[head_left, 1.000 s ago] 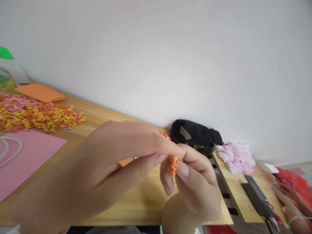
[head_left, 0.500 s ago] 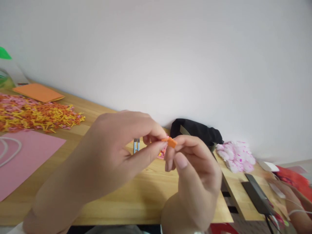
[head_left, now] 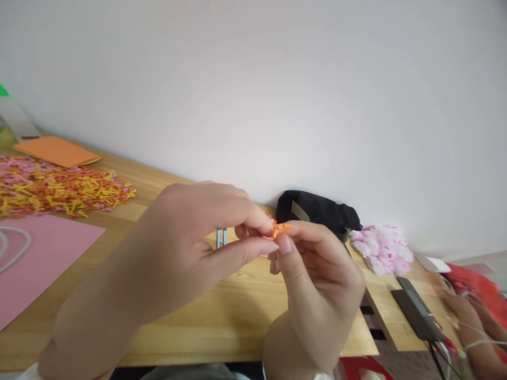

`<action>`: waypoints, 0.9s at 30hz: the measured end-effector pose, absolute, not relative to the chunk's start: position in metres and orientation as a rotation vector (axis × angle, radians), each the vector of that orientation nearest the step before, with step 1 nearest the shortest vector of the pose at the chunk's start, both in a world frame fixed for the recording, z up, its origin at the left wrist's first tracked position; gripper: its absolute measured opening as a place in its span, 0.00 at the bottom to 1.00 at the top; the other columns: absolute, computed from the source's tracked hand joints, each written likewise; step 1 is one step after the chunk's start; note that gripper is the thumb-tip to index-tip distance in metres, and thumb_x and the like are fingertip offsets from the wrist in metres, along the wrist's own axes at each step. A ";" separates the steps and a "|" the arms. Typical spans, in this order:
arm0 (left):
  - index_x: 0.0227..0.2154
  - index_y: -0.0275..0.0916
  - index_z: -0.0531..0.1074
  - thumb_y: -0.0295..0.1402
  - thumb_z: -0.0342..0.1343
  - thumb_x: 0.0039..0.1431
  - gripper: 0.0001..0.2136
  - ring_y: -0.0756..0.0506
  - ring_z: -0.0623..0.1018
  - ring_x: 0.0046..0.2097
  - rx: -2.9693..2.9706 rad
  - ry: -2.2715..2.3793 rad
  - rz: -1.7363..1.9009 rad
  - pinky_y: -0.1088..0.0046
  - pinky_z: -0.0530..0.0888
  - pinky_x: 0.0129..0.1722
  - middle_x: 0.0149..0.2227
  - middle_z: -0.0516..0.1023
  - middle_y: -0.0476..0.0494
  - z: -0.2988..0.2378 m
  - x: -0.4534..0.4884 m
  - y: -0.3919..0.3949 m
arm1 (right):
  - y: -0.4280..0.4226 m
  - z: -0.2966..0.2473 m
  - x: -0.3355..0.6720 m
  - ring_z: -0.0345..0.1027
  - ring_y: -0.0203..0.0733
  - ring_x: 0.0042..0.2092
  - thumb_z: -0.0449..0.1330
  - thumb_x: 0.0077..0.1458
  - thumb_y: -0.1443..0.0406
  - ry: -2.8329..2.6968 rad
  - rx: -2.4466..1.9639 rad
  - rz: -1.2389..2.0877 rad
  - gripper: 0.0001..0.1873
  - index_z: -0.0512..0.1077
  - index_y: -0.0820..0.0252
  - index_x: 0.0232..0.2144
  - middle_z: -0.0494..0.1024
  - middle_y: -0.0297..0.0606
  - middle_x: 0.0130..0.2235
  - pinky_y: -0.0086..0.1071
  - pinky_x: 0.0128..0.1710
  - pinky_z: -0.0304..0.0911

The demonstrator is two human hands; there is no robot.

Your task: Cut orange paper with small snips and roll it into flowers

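Observation:
A small orange piece [head_left: 282,228], perhaps paper or foam, is pinched between my two hands above the wooden table. The thumb and forefinger of my left hand [head_left: 190,243] grip its left end. From the right, the thumb and forefinger of my right hand [head_left: 325,285] press on its other end. Behind the fingers lies a blue-and-metal tool [head_left: 221,238], partly hidden. A small heap of pink and orange bits is mostly covered by my fingertips. Off to the left spreads a pile of twisted orange, yellow and pink pieces [head_left: 79,190].
A folded orange sheet [head_left: 57,151] lies behind the pile; a pink sheet [head_left: 51,264] with a white cord is in front. A black bag [head_left: 317,211] rests against the wall. Rightward are white-and-pink fluffy bits [head_left: 382,250], a dark device [head_left: 415,314] and another person's hand [head_left: 459,309].
My right thumb has come up and closed onto the orange piece, which now looks bent or bunched rather than flat. My left hand has hardly moved.

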State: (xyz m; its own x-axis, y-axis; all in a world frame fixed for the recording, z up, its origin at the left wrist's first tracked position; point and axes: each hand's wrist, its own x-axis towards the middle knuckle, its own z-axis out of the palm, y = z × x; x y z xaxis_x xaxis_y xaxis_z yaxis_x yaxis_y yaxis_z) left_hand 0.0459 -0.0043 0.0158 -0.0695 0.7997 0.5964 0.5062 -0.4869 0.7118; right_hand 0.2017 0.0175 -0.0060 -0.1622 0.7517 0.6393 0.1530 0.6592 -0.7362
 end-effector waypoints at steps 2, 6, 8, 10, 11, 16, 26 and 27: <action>0.22 0.45 0.74 0.34 0.56 0.59 0.10 0.49 0.75 0.27 1.977 1.383 1.587 0.75 0.71 0.32 0.24 0.78 0.55 0.016 0.046 -0.005 | 0.018 -0.006 0.202 0.67 0.31 0.26 0.61 0.58 0.70 -1.692 -0.726 0.605 0.07 0.76 0.52 0.37 0.78 0.30 0.30 0.27 0.23 0.64; 0.24 0.44 0.75 0.33 0.57 0.57 0.07 0.50 0.76 0.27 2.079 1.298 1.581 0.77 0.71 0.30 0.24 0.79 0.56 0.016 0.041 -0.002 | 0.021 -0.006 0.202 0.67 0.32 0.26 0.62 0.57 0.73 -1.708 -0.643 0.531 0.10 0.77 0.53 0.38 0.79 0.30 0.30 0.28 0.23 0.64; 0.24 0.44 0.75 0.32 0.58 0.58 0.07 0.50 0.76 0.27 2.089 1.302 1.613 0.77 0.71 0.30 0.25 0.79 0.57 0.016 0.040 -0.001 | 0.022 -0.005 0.202 0.67 0.33 0.26 0.61 0.57 0.74 -1.726 -0.618 0.485 0.12 0.77 0.53 0.39 0.79 0.31 0.29 0.28 0.23 0.65; 0.25 0.44 0.75 0.31 0.59 0.57 0.07 0.50 0.76 0.27 2.092 1.307 1.647 0.78 0.71 0.30 0.25 0.79 0.57 0.016 0.041 -0.002 | 0.022 -0.004 0.203 0.66 0.33 0.25 0.61 0.57 0.74 -1.744 -0.610 0.439 0.13 0.78 0.52 0.40 0.79 0.31 0.29 0.29 0.22 0.65; 0.25 0.44 0.75 0.31 0.59 0.57 0.06 0.50 0.76 0.27 2.088 1.311 1.667 0.78 0.71 0.30 0.25 0.79 0.57 0.016 0.042 -0.002 | 0.022 -0.003 0.203 0.66 0.33 0.25 0.61 0.57 0.74 -1.752 -0.610 0.418 0.13 0.78 0.52 0.40 0.79 0.31 0.30 0.29 0.22 0.65; 0.25 0.43 0.75 0.32 0.59 0.59 0.07 0.51 0.75 0.26 2.081 1.310 1.719 0.78 0.70 0.29 0.25 0.79 0.57 0.015 0.045 -0.004 | 0.022 -0.002 0.204 0.67 0.33 0.24 0.61 0.57 0.73 -1.772 -0.627 0.339 0.13 0.78 0.52 0.41 0.80 0.32 0.30 0.29 0.21 0.65; 0.24 0.42 0.75 0.29 0.59 0.57 0.07 0.51 0.75 0.26 2.051 1.281 1.713 0.79 0.71 0.28 0.25 0.79 0.56 0.014 0.044 -0.001 | 0.021 -0.001 0.202 0.66 0.32 0.24 0.61 0.57 0.73 -1.757 -0.617 0.332 0.13 0.78 0.53 0.39 0.78 0.30 0.27 0.28 0.21 0.64; 0.23 0.42 0.75 0.29 0.58 0.57 0.08 0.51 0.75 0.26 2.055 1.286 1.699 0.79 0.71 0.28 0.25 0.79 0.55 0.014 0.044 0.000 | 0.021 -0.001 0.202 0.66 0.32 0.24 0.61 0.57 0.73 -1.749 -0.624 0.336 0.12 0.78 0.53 0.39 0.78 0.30 0.27 0.28 0.21 0.64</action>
State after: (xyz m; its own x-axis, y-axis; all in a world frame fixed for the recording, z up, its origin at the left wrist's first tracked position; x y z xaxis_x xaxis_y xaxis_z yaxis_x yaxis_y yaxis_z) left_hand 0.0444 -0.0004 0.0141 -0.0275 0.7018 0.7118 0.4948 -0.6092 0.6197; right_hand 0.2021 0.0209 -0.0014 -0.1681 0.5707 0.8038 0.2326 0.8153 -0.5303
